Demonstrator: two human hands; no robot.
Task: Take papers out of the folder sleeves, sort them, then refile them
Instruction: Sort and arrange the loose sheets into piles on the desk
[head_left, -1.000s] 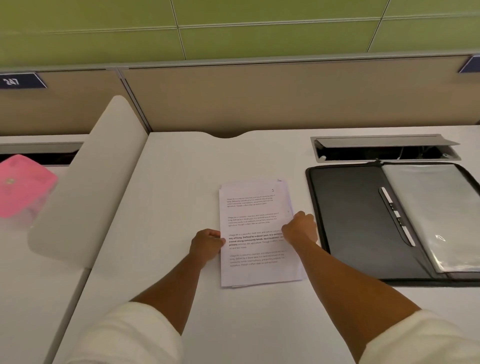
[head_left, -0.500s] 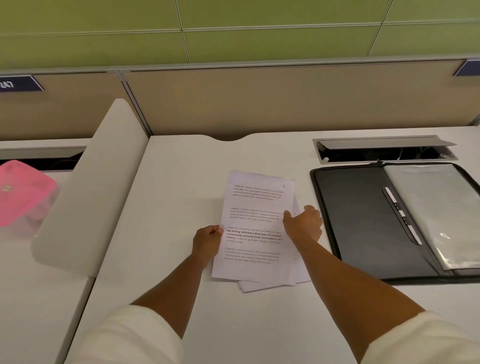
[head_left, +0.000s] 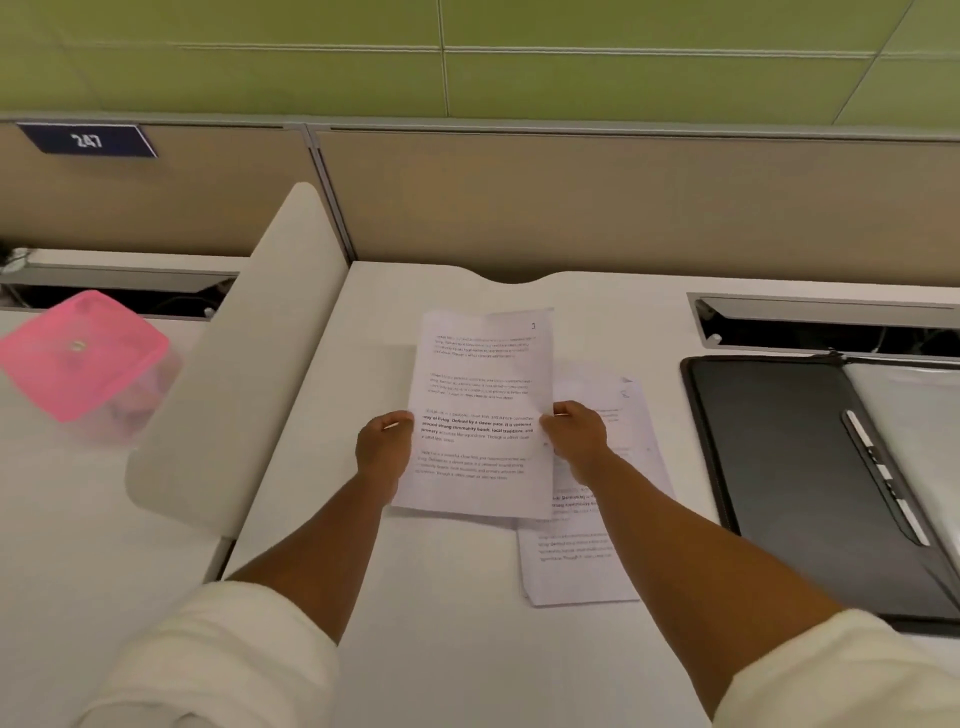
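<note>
A printed sheet (head_left: 480, 395) marked 1 at its top right corner is raised above the white desk (head_left: 441, 597). My left hand (head_left: 383, 447) pinches its left edge and my right hand (head_left: 575, 434) pinches its right edge. Under and to the right of it, a stack of printed papers (head_left: 587, 551) lies flat on the desk, partly hidden by my right forearm. At the right lies the open black folder (head_left: 779, 467), with a clip strip along its spine and clear sleeves (head_left: 914, 415) on its right half.
A pink-lidded plastic box (head_left: 83, 353) stands on the neighbouring desk at the left, beyond a cream divider panel (head_left: 249, 353). An open cable tray (head_left: 826, 325) sits behind the folder. A beige partition with a sign reading 247 closes the back.
Both hands have lifted the top sheet off the stack and carried it left and up. The rest of the stack stays on the desk, now showing at the right.
</note>
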